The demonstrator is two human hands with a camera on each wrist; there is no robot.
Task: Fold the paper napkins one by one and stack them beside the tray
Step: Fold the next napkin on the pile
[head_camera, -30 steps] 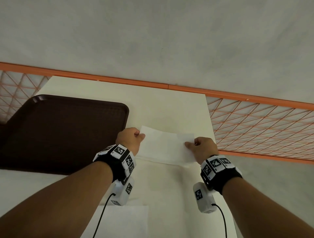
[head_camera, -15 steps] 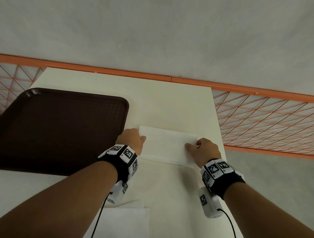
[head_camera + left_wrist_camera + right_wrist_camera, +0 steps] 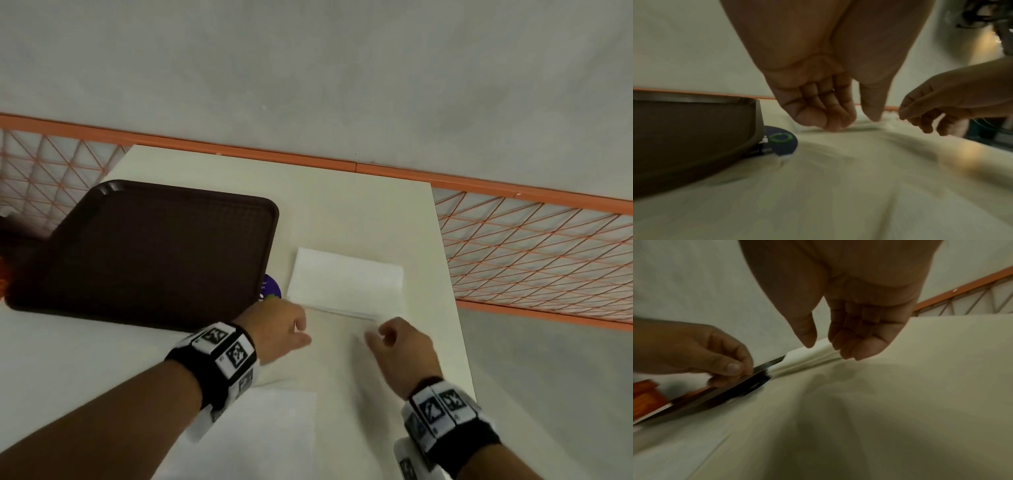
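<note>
folded napkin: white rectangular paper napkin, folded point(image 3: 346, 282), flat on the cream table top point(image 3: 359, 212), just right of the dark brown plastic tray point(image 3: 154, 246), not touching it.
left hand point(image 3: 279, 325): near the napkin's near-left corner, holds nothing. head view shows only the back of the hand; left wrist view shows the fingers point(image 3: 830, 113) loosely curled, thumb straight, gap between them.
right hand point(image 3: 400, 346): near the napkin's near-right corner. right wrist view shows fingers point(image 3: 855, 344) loosely bent, thumb apart, nothing pinched, napkin edge point(image 3: 812, 353) just beyond the tips. contact cannot be told.
unfolded stock: flat white paper sheet point(image 3: 267, 431) at the near table edge, under the left forearm; head view only.
sticker: round dark blue sticker with a green ring point(image 3: 780, 141) on the table, half under the tray's right rim. clear in left wrist view, only a sliver point(image 3: 270, 289) in head view.
surroundings: orange rail with mesh point(image 3: 534, 246) past the table; grey floor beyond.
blur: both wrist views are smeared near the table surface.
</note>
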